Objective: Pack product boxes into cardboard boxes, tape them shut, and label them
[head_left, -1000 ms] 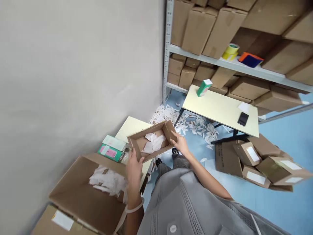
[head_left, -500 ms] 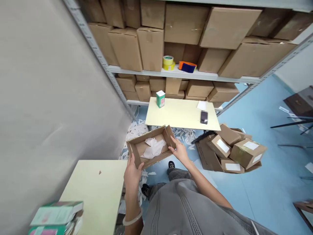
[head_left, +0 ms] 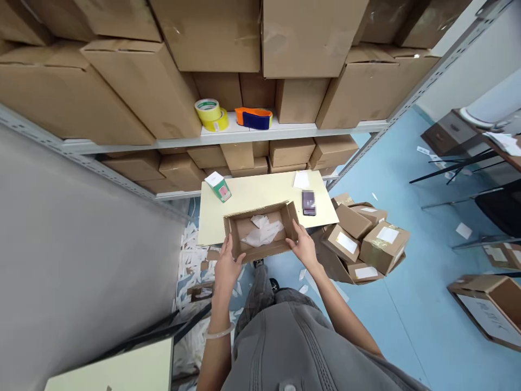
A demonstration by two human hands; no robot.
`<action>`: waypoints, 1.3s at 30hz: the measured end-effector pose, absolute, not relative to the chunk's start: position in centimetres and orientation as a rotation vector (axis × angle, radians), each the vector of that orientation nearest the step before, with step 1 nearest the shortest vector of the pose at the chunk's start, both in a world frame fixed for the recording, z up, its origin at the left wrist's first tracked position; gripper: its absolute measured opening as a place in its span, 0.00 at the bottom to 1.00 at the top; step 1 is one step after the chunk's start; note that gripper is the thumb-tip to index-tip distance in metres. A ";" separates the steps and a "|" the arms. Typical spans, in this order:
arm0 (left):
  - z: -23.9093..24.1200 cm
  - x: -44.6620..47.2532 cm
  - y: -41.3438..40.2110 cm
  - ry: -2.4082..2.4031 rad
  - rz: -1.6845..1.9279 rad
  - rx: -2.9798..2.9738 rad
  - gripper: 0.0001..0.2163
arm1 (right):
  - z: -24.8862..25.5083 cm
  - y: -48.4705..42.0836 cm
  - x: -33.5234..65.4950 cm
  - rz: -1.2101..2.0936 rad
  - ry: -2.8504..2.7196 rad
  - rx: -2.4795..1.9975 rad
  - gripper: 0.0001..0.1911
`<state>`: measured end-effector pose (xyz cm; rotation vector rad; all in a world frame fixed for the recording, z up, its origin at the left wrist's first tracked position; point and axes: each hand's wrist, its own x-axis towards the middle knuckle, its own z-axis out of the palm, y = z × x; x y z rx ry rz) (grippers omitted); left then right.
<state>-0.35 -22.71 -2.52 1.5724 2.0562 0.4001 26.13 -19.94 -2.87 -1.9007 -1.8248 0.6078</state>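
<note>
Between my hands is an open-topped cardboard box (head_left: pixel 280 247) with crumpled white paper (head_left: pixel 262 231) inside. My left hand (head_left: pixel 228 266) grips its near left corner, thumb along the near side and fingers around the end. At the right end, my right hand (head_left: pixel 303 247) holds the other near corner. The box is at the near edge of a pale yellow table (head_left: pixel 260 190), overlapping it in view; whether it touches the table I cannot tell. A green and white carton (head_left: pixel 220 188) stands tilted in view at the table's left, and a dark phone-like object (head_left: pixel 308 202) lies at the right.
A metal shelf (head_left: pixel 285 131) full of cardboard boxes rises behind the table, with yellow tape rolls (head_left: pixel 211 115) and an orange and blue object (head_left: pixel 254 118) on it. A large carton of labelled boxes (head_left: pixel 325 255) stands right. Paper scraps (head_left: pixel 191 266) litter the floor. Another table (head_left: pixel 122 369) is lower left.
My view has turned right and come closer to the shelf. The box in my hands has moved from short of the table to its near edge, and looks more level.
</note>
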 end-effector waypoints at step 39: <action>-6.4 2.1 -4.6 2.219 -0.079 1.720 0.54 | -5.3 -1.5 27.5 0.076 -2.378 -2.059 0.57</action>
